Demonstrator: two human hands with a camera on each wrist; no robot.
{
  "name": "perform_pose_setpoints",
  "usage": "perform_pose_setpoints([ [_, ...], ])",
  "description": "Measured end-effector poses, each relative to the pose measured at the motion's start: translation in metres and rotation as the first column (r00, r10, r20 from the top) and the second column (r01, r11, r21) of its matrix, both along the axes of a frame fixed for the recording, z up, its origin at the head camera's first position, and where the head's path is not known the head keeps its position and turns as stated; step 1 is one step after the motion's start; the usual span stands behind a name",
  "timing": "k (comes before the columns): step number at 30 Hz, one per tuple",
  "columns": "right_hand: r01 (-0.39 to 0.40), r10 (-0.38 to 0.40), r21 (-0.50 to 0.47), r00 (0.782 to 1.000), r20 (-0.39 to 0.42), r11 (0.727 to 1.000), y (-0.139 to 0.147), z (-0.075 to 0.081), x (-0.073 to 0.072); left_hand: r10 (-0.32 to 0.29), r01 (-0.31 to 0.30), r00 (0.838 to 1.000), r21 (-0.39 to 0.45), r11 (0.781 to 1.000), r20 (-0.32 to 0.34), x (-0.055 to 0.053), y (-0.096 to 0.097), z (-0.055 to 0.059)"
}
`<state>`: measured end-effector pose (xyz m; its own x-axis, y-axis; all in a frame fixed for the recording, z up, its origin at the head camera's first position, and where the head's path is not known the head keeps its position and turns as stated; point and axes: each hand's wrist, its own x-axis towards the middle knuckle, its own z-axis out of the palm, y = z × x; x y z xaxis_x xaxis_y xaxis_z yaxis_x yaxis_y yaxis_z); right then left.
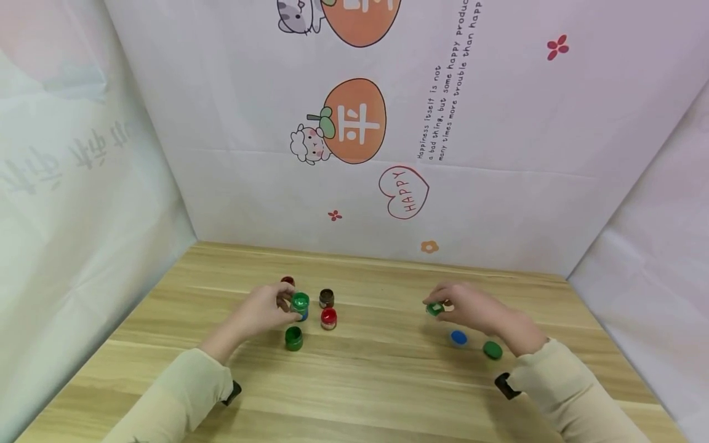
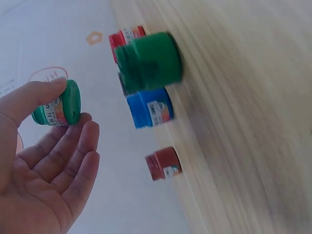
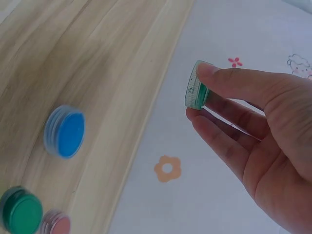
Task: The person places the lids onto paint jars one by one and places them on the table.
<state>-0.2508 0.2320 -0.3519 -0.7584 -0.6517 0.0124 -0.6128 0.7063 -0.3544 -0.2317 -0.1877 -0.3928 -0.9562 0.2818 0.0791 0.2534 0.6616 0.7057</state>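
My left hand [image 1: 266, 311] pinches an uncapped green paint jar [image 2: 53, 107] between thumb and fingers, raised above the table. Under it in the head view, a blue paint jar [image 2: 153, 107] partly shows. A second green jar [image 1: 294, 339] stands nearer me, uncapped. Around the left hand are a bright red jar [image 1: 328, 319], a brown jar [image 1: 327, 299] and a dark red jar [image 1: 287, 281], partly covered by the hand. On the right side, my right hand [image 1: 465, 306] pinches a clear-rimmed green lid [image 3: 197, 87] at its edge, held on its side.
A blue lid [image 1: 458, 337] and a green lid [image 1: 492, 350] lie on the wooden table [image 1: 354, 381] below the right hand. The right wrist view also shows a pinkish lid [image 3: 57, 224]. A printed white cloth [image 1: 487, 203] rises behind the table, with more cloth at both sides.
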Motion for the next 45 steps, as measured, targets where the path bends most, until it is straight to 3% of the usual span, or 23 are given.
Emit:
perform_pose_setpoints([
  [13, -0.054, 0.054, -0.002, 0.998, -0.029, 0.999, -0.013, 0.007, 0.001, -0.052, 0.05, 0.999, 0.138, 0.989, 0.009, 0.008, 0.028, 0.006],
  [22, -0.111, 0.109, -0.035, 0.993, -0.036, 0.993, -0.025, 0.019, 0.004, -0.105, 0.087, 0.993, 0.276, 0.957, 0.05, 0.012, 0.049, 0.005],
  [38, -0.139, 0.132, -0.097, 0.989, -0.07, 0.986, -0.046, 0.028, 0.007, -0.161, 0.13, 0.985, 0.352, 0.927, 0.06, 0.012, 0.068, -0.004],
  [45, -0.155, 0.152, -0.126, 0.988, -0.037, 0.98, -0.057, 0.029, 0.008, -0.169, 0.12, 0.981, 0.39, 0.913, 0.093, 0.015, 0.078, -0.008],
])
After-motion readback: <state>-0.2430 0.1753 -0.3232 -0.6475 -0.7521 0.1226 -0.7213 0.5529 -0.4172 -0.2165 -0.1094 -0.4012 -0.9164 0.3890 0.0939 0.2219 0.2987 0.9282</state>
